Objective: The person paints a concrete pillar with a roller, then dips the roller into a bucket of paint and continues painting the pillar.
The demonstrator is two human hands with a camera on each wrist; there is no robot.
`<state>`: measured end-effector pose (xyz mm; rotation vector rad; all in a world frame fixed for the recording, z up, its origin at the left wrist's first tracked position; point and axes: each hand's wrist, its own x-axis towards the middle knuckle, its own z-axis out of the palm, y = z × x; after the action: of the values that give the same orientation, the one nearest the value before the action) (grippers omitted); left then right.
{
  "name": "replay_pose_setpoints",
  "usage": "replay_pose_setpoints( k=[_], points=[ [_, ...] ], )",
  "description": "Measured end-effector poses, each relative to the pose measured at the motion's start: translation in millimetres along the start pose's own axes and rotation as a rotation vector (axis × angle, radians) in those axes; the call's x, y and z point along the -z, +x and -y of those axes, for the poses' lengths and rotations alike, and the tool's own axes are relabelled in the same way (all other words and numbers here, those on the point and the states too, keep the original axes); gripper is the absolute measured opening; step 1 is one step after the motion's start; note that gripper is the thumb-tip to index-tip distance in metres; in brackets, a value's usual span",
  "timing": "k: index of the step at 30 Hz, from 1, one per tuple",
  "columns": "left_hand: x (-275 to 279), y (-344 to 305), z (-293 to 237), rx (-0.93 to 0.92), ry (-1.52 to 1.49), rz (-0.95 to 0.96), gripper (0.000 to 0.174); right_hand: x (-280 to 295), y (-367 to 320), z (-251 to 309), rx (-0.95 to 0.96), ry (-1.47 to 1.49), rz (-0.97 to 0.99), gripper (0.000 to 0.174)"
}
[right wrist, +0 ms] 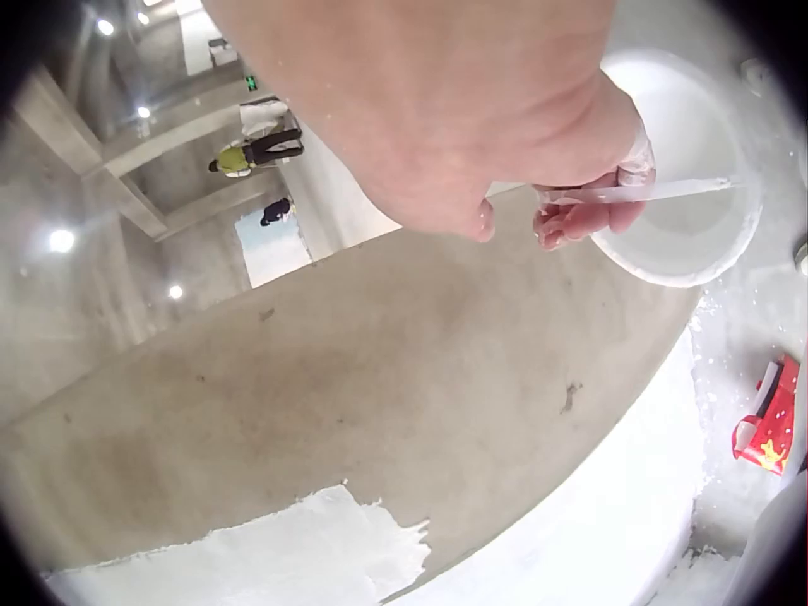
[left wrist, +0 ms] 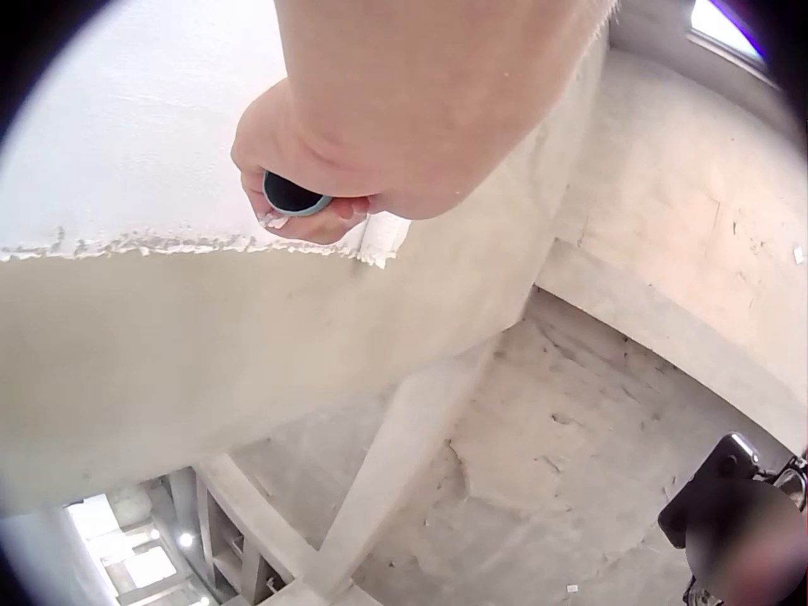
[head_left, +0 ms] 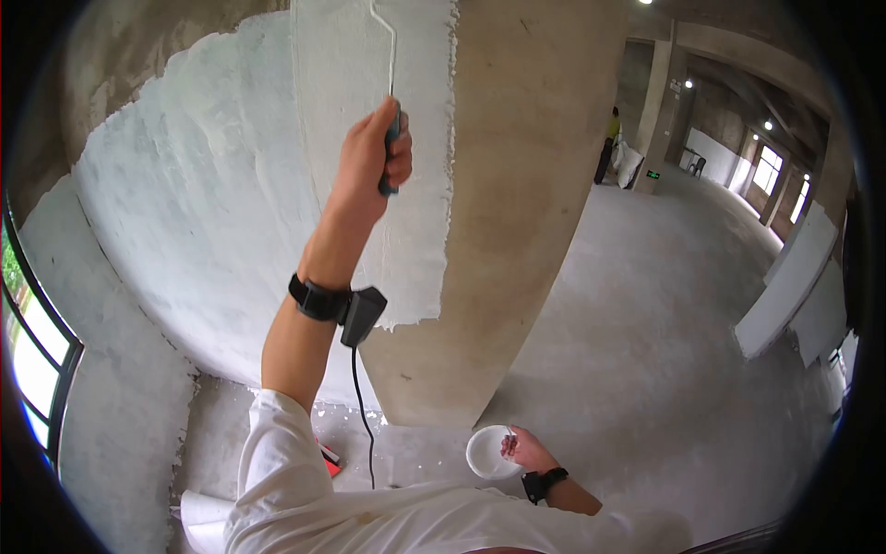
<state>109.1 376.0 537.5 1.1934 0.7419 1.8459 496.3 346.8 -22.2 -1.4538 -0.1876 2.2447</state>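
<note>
Raised in front of the wall, my left hand (head_left: 374,157) grips the dark handle (head_left: 391,175) of a paint roller. Its bent metal rod (head_left: 393,66) runs upward, and the roller head is beyond the top of the head view. Behind it, white coating (head_left: 420,231) covers part of a bare tan pillar (head_left: 526,185), with a ragged edge. Down low, my right hand (head_left: 528,450) holds a white bucket (head_left: 472,454) by its thin pale handle (right wrist: 688,190). White paint (right wrist: 676,139) shows inside the bucket in the right wrist view.
A red packet (right wrist: 773,423) lies on the floor near the wall's foot. At the left is a dark-framed window (head_left: 69,369). A person (head_left: 609,143) in a yellow-green top stands far back on the grey floor (head_left: 637,305). A black cable (head_left: 360,397) hangs from my left wrist.
</note>
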Motion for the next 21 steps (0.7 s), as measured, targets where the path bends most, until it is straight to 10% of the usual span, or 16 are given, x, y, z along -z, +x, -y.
replay_pose_setpoints(
  k=[9,21],
  points=[
    [-4.1,52.8,-57.5,-0.12,0.014,0.059,0.029,8.3,4.7,-3.7,0.046,0.033,0.006,0.025],
    [28.3,-12.5,3.9,-0.006,0.042,-0.109,0.031,8.3,5.0,-5.2,0.007,0.109,0.017,0.026]
  ],
)
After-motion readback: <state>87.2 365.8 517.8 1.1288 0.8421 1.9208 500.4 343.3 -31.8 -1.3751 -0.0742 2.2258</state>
